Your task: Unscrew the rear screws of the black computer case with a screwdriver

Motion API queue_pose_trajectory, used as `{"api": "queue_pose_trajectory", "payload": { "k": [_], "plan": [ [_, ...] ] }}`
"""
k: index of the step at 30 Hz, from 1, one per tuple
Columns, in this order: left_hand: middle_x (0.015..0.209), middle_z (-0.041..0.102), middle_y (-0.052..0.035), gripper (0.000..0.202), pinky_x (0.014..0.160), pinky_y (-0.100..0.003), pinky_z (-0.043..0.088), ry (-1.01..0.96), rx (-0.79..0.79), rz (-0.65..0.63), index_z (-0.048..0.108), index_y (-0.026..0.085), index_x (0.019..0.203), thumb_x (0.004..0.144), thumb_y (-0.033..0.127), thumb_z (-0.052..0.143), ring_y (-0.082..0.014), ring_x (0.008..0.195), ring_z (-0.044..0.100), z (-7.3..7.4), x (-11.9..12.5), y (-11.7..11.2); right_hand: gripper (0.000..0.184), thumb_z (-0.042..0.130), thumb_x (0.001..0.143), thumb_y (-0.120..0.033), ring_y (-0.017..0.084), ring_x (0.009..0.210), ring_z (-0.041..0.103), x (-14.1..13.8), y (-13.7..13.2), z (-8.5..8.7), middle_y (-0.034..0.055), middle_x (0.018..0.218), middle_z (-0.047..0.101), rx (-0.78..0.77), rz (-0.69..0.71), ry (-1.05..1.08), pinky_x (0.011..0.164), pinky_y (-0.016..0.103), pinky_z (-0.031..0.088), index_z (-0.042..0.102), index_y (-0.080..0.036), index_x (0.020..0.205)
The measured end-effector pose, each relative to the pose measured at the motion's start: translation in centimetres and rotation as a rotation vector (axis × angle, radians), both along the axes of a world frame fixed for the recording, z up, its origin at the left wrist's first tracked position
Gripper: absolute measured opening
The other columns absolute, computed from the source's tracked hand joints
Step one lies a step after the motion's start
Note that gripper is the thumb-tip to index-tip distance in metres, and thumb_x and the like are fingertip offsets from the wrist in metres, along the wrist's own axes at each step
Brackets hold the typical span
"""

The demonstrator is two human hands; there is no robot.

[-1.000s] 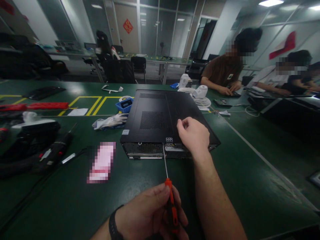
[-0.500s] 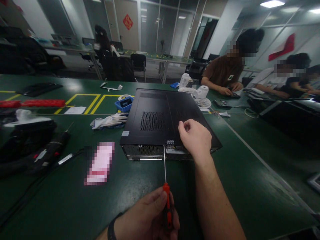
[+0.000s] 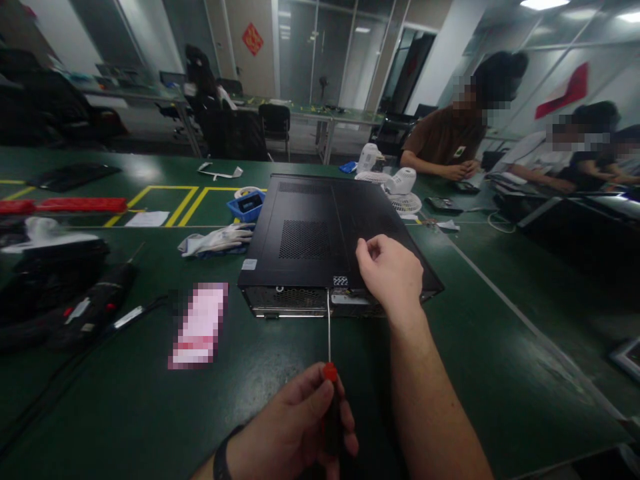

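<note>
A black computer case [image 3: 310, 233] lies flat on the green table, its rear panel facing me. My left hand [image 3: 305, 413] is wrapped around the red and black handle of a screwdriver [image 3: 329, 333]. The screwdriver's shaft points away from me, and its tip meets the rear panel's upper edge, near the middle. My right hand [image 3: 393, 273] rests on the case's top near the rear right, fingers curled and closed. Whether anything is in those fingers is hidden.
White gloves [image 3: 217, 241] and a blue bin [image 3: 246, 205] lie left of the case. Nearer are a blurred-out pink object [image 3: 200, 327] and a black power tool [image 3: 97, 300] with a cable. White fans [image 3: 403, 190] stand behind right. A co-worker [image 3: 445, 140] sits at the far right.
The screwdriver's handle has turned in my left hand, its tip still at the same spot on the panel. My right hand stays in place. The view has shifted slightly.
</note>
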State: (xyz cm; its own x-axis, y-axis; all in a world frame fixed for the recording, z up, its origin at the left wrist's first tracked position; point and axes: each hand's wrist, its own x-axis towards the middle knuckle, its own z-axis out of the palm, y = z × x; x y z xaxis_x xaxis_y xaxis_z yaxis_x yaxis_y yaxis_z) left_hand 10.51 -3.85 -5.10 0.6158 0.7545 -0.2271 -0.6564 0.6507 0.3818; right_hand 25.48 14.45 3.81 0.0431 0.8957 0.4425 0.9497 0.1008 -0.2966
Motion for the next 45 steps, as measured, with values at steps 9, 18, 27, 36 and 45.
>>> {"api": "queue_pose_trajectory", "payload": {
  "k": [9, 18, 27, 36, 45],
  "plan": [
    [0.085, 0.068, -0.0043, 0.029, 0.05, -0.022, 0.058, 0.039, -0.07, 0.0, 0.061, 0.016, 0.106, 0.096, 0.043, 0.061, -0.0158, 0.073, 0.073, 0.48, 0.02, 0.13, 0.031, 0.053, 0.096, -0.046, 0.02, 0.076, 0.061, 0.01, 0.01, -0.06, 0.002, 0.082, 0.072, 0.006, -0.003, -0.004, 0.06, 0.031, 0.025, 0.067, -0.024, 0.08],
    [0.088, 0.069, -0.0047, 0.019, 0.051, -0.023, 0.058, 0.096, -0.065, 0.026, 0.06, 0.016, 0.099, 0.098, 0.035, 0.06, -0.017, 0.076, 0.074, 0.34, -0.03, 0.03, 0.031, 0.053, 0.097, -0.045, 0.02, 0.076, 0.062, -0.1, -0.04, 0.15, 0.003, 0.083, 0.072, -0.015, -0.007, -0.007, 0.06, 0.032, 0.026, 0.069, -0.024, 0.082],
    [0.085, 0.067, -0.0027, 0.022, 0.049, -0.02, 0.054, 0.09, -0.105, 0.041, 0.062, 0.017, 0.101, 0.093, 0.037, 0.068, -0.0137, 0.071, 0.069, 0.77, -0.08, -0.17, 0.031, 0.053, 0.096, -0.046, 0.019, 0.074, 0.06, -0.04, 0.12, -0.08, 0.0029, 0.081, 0.071, 0.001, -0.005, -0.009, 0.06, 0.031, 0.024, 0.067, -0.024, 0.08],
    [0.089, 0.067, -0.0058, 0.029, 0.05, -0.022, 0.056, 0.058, -0.1, -0.007, 0.063, 0.017, 0.103, 0.095, 0.044, 0.062, -0.0168, 0.076, 0.071, 0.67, -0.07, 0.0, 0.03, 0.053, 0.096, -0.046, 0.019, 0.074, 0.06, -0.06, 0.0, -0.02, 0.0019, 0.081, 0.071, 0.005, -0.008, -0.014, 0.06, 0.032, 0.024, 0.067, -0.024, 0.08],
    [0.083, 0.065, -0.0014, 0.027, 0.045, -0.019, 0.049, 0.131, -0.084, 0.035, 0.058, 0.019, 0.096, 0.092, 0.043, 0.068, -0.0141, 0.068, 0.069, 0.48, 0.05, -0.23, 0.031, 0.052, 0.096, -0.045, 0.02, 0.076, 0.062, -0.12, 0.01, 0.06, 0.0033, 0.082, 0.071, -0.01, -0.008, -0.019, 0.061, 0.032, 0.026, 0.068, -0.023, 0.081]
  ]
}}
